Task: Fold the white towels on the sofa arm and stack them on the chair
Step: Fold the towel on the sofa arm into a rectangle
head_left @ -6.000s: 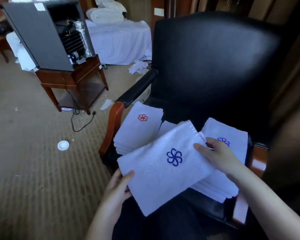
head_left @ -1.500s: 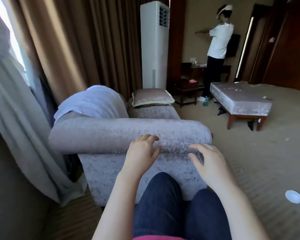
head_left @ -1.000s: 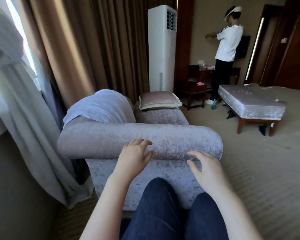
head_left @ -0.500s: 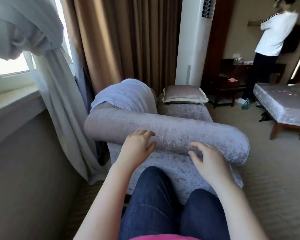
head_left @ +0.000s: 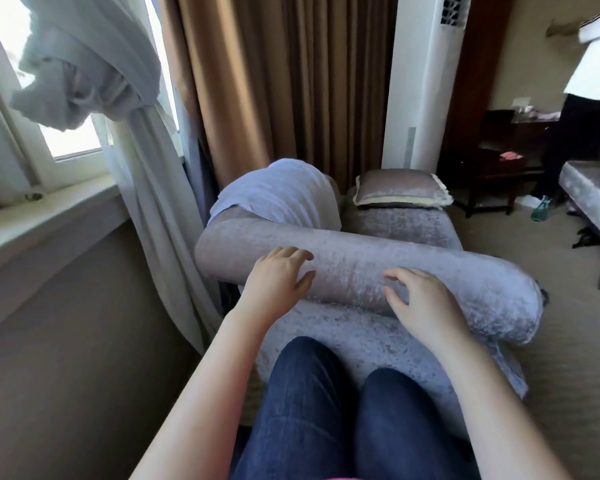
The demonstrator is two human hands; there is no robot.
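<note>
Seen from the wearer's head, looking down over two knees in dark blue denim jeans [head_left: 326,410]. At far left a bright window with a pale sill [head_left: 42,202] is hung with a knotted grey-white sheer curtain [head_left: 84,64], and beside it fall heavy brown pleated drapes [head_left: 257,81]. Below the drapes, a white cloth [head_left: 278,195] lies draped over the far back corner of a silver-grey velvet sofa, well apart from both hands. The left hand [head_left: 278,285] reaches forward on a bare, straight forearm, palm down. Its grip is slack and holds nothing, the fingers loosely bent and a little spread, with their tips resting on top of the sofa's rolled velvet arm [head_left: 361,268]. That arm runs across the middle of the view, just past the knees. The right hand [head_left: 423,303] comes in from the lower right, wrist slightly raised. Its grip is also empty, the fingers loosely curled and apart at the near face of the sofa arm; whether the tips touch the velvet cannot be told. Beyond, a grey velvet cushion with cream trim [head_left: 400,188] lies on the sofa seat. Behind it stands a tall white tower air conditioner [head_left: 426,81]. Further right are a dark wooden side table [head_left: 499,161], a person in a white top and dark trousers [head_left: 596,81], blurred, and the corner of a grey velvet bench [head_left: 593,195] on beige carpet.
</note>
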